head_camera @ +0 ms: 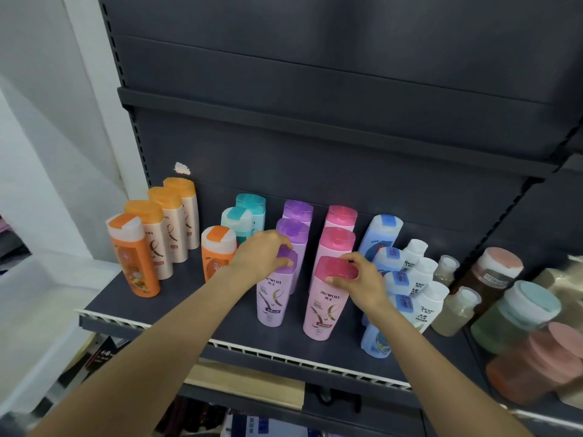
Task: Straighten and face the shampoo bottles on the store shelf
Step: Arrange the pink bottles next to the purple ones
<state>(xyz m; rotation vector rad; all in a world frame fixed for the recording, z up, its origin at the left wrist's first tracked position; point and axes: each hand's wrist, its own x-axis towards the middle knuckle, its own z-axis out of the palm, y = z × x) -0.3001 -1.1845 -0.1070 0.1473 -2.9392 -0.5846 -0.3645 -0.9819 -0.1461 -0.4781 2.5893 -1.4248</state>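
Nearest the camera, two bare forearms reach up over the toothed front rail of the dark shelf [176,298]. The right hand [359,279] is clamped on the cap of the front pink bottle [326,310], thumb on the near edge of the cap and fingers curled over its far side; the bottle stands upright, label facing out. The left hand [262,255] grips the cap of the front purple bottle [273,298] from above and from the left, fingers wrapped over the top; that bottle also stands upright, label forward.

Just right of the right hand, a row of blue bottles [383,238] and white bottles [429,304] crowds together, the nearest blue one partly hidden by the wrist. Directly behind each gripped bottle, two more of the same colour line up toward the back panel. Left of the left hand stands a lone orange bottle [217,250], with two teal-capped bottles [241,219] behind it. Further left, another orange bottle [134,257] fronts three beige bottles with orange caps [172,225]. Far right, on the neighbouring shelf, sit large jars [517,313].
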